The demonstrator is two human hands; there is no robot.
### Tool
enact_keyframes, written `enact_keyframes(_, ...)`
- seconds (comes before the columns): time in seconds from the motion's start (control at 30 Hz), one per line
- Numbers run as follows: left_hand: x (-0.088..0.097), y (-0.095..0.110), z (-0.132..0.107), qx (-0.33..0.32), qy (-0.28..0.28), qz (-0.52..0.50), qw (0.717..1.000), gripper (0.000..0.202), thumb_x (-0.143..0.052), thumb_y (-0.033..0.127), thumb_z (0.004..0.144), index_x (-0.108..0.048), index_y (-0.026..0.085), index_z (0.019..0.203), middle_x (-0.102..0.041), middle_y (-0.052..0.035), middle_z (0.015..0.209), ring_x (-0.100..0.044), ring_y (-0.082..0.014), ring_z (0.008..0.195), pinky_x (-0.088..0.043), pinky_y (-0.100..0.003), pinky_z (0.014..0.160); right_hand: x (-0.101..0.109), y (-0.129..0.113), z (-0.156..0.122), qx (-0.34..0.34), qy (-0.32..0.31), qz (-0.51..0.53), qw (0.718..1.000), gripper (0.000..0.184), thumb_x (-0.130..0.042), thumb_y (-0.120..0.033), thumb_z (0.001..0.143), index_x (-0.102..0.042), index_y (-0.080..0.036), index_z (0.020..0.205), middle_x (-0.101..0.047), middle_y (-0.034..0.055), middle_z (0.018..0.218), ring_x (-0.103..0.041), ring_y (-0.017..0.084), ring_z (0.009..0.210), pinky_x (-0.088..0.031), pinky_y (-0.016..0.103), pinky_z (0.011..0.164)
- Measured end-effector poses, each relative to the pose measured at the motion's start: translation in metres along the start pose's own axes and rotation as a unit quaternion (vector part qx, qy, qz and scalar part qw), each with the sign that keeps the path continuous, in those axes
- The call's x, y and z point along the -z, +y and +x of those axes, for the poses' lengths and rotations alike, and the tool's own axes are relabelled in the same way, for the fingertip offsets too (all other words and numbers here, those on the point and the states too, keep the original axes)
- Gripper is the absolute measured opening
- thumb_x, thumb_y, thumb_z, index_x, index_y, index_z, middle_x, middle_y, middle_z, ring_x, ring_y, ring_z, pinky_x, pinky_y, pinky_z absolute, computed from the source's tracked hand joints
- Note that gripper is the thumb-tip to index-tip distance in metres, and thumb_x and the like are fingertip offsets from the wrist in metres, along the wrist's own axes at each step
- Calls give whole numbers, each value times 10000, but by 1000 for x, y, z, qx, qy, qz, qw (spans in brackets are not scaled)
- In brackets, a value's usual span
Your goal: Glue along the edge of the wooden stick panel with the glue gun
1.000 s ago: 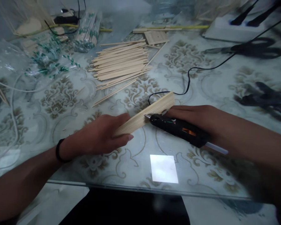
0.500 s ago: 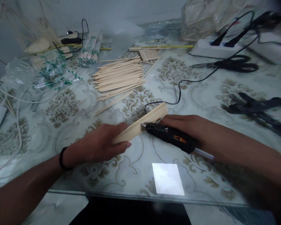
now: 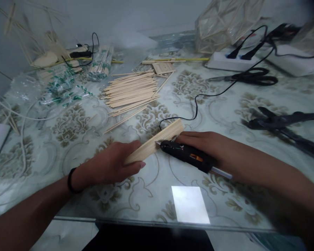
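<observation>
Glass tabletop (image 3: 222, 120), brown floral pattern (image 3: 72, 122), grey wall (image 3: 151, 17), held glue gun (image 3: 181, 153)

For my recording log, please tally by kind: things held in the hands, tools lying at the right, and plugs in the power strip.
Wooden piece, in the left hand: 1
Glue gun, in the right hand: 1
Scissors: 1
Pliers-like tool: 1
Plugs: 2
Total: 6
</observation>
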State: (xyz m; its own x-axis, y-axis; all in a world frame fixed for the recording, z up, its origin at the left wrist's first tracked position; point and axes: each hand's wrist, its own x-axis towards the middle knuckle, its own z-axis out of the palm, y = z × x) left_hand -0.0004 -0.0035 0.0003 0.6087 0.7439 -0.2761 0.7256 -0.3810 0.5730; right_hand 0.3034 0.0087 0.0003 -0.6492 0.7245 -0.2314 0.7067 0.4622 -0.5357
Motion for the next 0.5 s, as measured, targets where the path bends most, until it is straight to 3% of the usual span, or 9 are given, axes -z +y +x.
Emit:
enact_keyframes(0.2, -1, -1, -1, 5, 0, -2, 1000, 279, -568, 485, 975, -539, 215, 912, -569, 42, 738, -488, -112, 631, -351, -282, 626, 1, -1, 1, -15, -28, 27, 999, 470, -402, -487, 1009, -638, -98, 1126, -631, 74, 1085, -576, 2, 978, -472, 131, 1121)
enact_keyframes(0.5, 5, 6, -1, 9, -4, -8, 1000, 254, -564, 452, 977, -547, 211, 899, -601, 39, 752, -506, -104, 638, -382, -282, 627, 4, -4, 1, -14, -33, 43, 998, 510, -363, -536, 1005, -635, -111, 1075, -630, 96, 1082, -580, 36, 956, -509, 159, 1005)
